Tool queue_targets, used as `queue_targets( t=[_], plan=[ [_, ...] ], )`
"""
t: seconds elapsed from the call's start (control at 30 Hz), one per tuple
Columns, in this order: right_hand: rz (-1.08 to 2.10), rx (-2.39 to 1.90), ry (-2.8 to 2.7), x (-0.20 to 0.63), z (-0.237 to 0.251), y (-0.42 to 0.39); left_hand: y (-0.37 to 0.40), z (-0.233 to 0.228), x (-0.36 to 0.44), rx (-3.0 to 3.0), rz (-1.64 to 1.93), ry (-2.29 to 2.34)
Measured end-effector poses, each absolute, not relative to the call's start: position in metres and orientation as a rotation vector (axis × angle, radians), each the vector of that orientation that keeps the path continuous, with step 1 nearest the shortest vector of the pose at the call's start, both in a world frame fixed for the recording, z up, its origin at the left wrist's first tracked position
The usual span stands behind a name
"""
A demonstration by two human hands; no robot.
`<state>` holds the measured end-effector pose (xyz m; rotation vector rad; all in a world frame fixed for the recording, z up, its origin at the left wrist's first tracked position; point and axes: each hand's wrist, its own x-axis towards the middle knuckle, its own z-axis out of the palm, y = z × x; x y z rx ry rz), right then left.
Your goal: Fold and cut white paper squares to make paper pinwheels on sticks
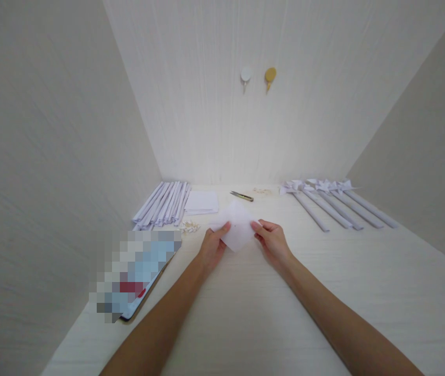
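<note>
Between my two hands a square sheet of white paper (237, 230) is held up over the table, turned so its corners point up, down and sideways. A small dark dot shows near its middle. My left hand (213, 246) pinches the left corner, thumb on top. The right corner is gripped between thumb and fingers of my right hand (271, 239). Just beyond the sheet lies a pair of thread snips (242, 196). Left of my left hand is a little heap of small pale pieces (190, 226), too small to name.
Rolled paper sticks (163, 204) are piled at the left, beside a stack of white paper (202, 201). Several paper pinwheels on sticks (330, 206) lie at the right. A blurred-out device (144, 277) rests front left. Two hooks (270, 75) hang on the back wall.
</note>
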<state>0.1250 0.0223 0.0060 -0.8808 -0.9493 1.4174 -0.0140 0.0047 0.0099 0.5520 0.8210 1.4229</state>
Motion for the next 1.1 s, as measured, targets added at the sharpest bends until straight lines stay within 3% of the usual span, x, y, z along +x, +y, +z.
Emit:
queue_targets(
  t=[0.17,0.7,0.87,1.1],
  plan=[
    [1.566,-0.851,-0.884,0.122,0.012,0.023,0.006,0.013,-0.016,0.453,1.400,0.795],
    [1.584,-0.754,-0.605,0.125,0.011,0.020,0.010,0.013,-0.031,0.166,1.452,0.631],
    [1.493,-0.712,-0.511,0.122,0.009,0.021,0.008,0.011,-0.025,0.412,1.400,0.586],
    [1.521,-0.775,-0.619,0.113,0.008,0.012,0.003,0.005,-0.006,0.707,1.421,0.866]
  ],
)
